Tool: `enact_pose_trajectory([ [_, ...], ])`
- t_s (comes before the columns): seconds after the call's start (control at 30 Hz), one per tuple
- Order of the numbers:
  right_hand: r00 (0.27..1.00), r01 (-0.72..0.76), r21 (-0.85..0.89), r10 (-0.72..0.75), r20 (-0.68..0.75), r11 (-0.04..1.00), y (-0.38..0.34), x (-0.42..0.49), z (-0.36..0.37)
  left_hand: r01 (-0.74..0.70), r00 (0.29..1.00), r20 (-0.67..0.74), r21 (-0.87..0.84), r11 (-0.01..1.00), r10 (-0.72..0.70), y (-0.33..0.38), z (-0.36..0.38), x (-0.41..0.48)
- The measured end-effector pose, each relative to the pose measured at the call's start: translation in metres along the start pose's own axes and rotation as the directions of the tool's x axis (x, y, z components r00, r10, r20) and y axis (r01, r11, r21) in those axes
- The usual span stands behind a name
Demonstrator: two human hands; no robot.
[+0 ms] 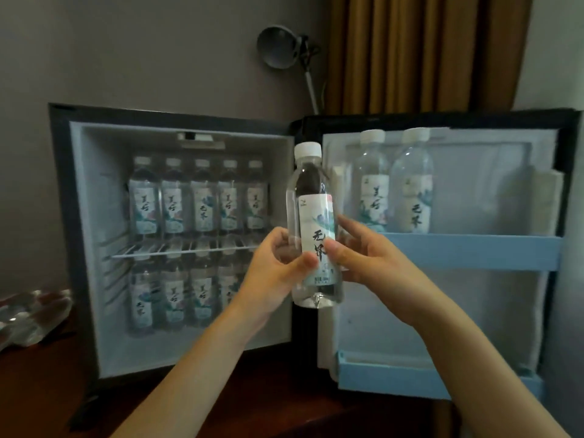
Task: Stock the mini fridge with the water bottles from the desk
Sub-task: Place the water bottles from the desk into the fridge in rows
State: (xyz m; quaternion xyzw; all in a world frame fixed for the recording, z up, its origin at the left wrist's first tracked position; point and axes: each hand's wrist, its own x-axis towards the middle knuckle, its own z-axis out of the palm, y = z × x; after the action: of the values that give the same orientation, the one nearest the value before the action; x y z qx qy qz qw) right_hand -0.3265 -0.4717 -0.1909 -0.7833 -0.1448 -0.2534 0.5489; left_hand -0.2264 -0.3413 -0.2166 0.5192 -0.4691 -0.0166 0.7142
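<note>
I hold a clear water bottle (311, 197) with a white cap and a painted label upright in front of the open mini fridge (91, 235). My left hand (278, 263) grips its lower body from the left and my right hand (360, 251) grips it from the right. The bottle hangs before the hinge between cabinet and door. Inside the cabinet, several matching bottles stand in a row on the wire shelf (177, 252) and several more on the floor below. Two bottles (395, 184) stand in the upper door rack (474, 251).
The fridge stands on a dark wooden desk (41, 390). Crumpled plastic wrap (28, 314) lies on the desk at the left. The lower door rack (410, 374) holds nothing visible. A grey lamp (281, 47) and brown curtains (426, 49) are behind the fridge.
</note>
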Motion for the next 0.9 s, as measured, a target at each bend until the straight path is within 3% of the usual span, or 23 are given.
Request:
enact_pose_trajectory([
  [0.3, 0.944, 0.135, -0.085, -0.154, -0.29, 0.987, -0.046, -0.025, -0.072, -0.14, 0.967, 0.229, 0.094, 0.986, 0.116, 0.035, 0.086, 0.053],
  [0.5, 0.846, 0.24, -0.183, -0.298, -0.442, 0.953, -0.063, -0.022, -0.111, -0.314, 0.94, 0.249, 0.361, 0.878, 0.234, 0.047, 0.139, 0.085],
  [0.63, 0.811, 0.218, -0.211, -0.297, -0.504, 0.953, -0.055, -0.013, -0.138, -0.424, 0.906, 0.225, 0.523, 0.74, 0.359, 0.054, 0.158, 0.101],
  [0.77, 0.788, 0.161, -0.232, -0.266, -0.556, 0.959, -0.038, -0.002, -0.158, -0.515, 0.841, 0.298, 0.695, 0.501, 0.451, 0.058, 0.153, 0.113],
  [0.9, 0.82, 0.078, -0.21, -0.183, -0.542, 0.975, -0.017, 0.005, -0.167, -0.521, 0.813, 0.339, 0.787, 0.331, 0.474, 0.058, 0.138, 0.125],
])
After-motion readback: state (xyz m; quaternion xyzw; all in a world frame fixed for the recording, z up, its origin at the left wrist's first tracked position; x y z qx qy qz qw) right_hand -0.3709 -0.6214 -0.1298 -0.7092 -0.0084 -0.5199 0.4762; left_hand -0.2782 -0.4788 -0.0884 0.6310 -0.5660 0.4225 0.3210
